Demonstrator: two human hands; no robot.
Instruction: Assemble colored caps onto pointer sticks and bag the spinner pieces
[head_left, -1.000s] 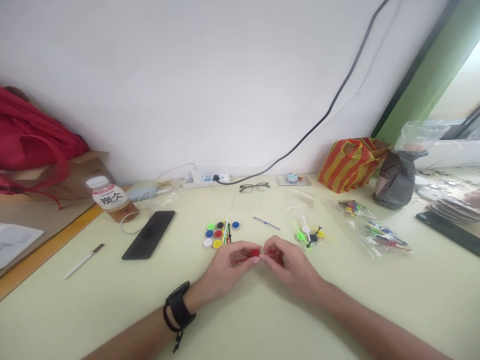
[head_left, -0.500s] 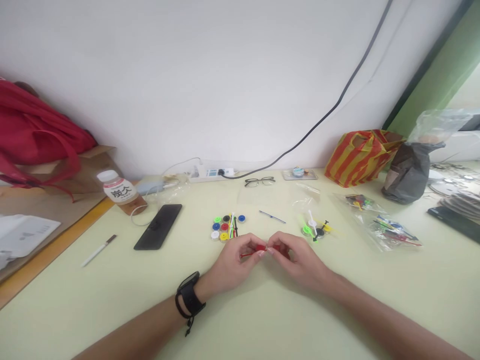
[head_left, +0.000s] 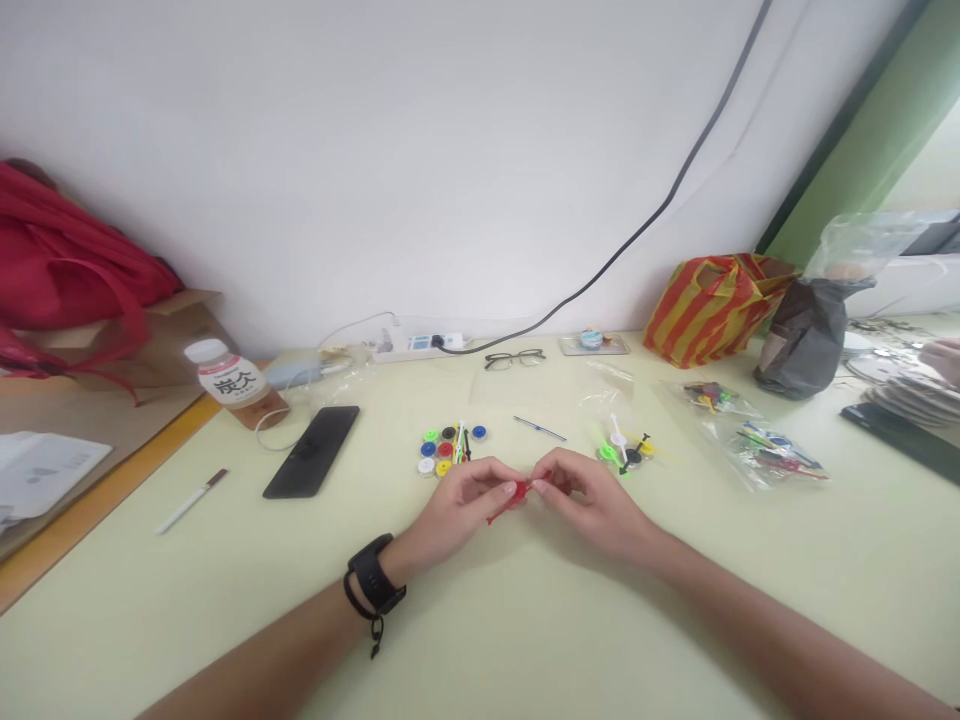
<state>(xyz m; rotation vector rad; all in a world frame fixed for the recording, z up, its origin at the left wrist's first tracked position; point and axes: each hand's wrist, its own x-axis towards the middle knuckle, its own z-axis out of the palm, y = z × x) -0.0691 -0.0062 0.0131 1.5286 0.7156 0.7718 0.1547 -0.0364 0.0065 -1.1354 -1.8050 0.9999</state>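
My left hand (head_left: 472,495) is closed, pinching a red plastic piece (head_left: 519,491) between thumb and forefinger; a thin red stem sticks out below the thumb. My right hand (head_left: 589,495) meets it fingertip to fingertip, also closed on red plastic. Whether this is the same piece or a second one I cannot tell, as the fingers cover most of it. Beyond the left hand stand small round discs (head_left: 445,450) in several colours beside thin sticks (head_left: 463,440). Past the right hand lie white, green, black and yellow stemmed pieces (head_left: 619,440). A thin blue stick (head_left: 540,428) lies between the groups.
On the left are a black phone (head_left: 311,452), a white pen (head_left: 191,502) and a drink bottle (head_left: 236,385). Glasses (head_left: 514,359) and a power strip (head_left: 420,345) are by the wall. Bagged parts (head_left: 772,455) lie right; another person's hand (head_left: 941,358) shows at the far right.
The red piece has tilted in my fingers, its stem now pointing down and left, with more of it showing. Another person's hand has come in at the right edge. The view has shifted slightly.
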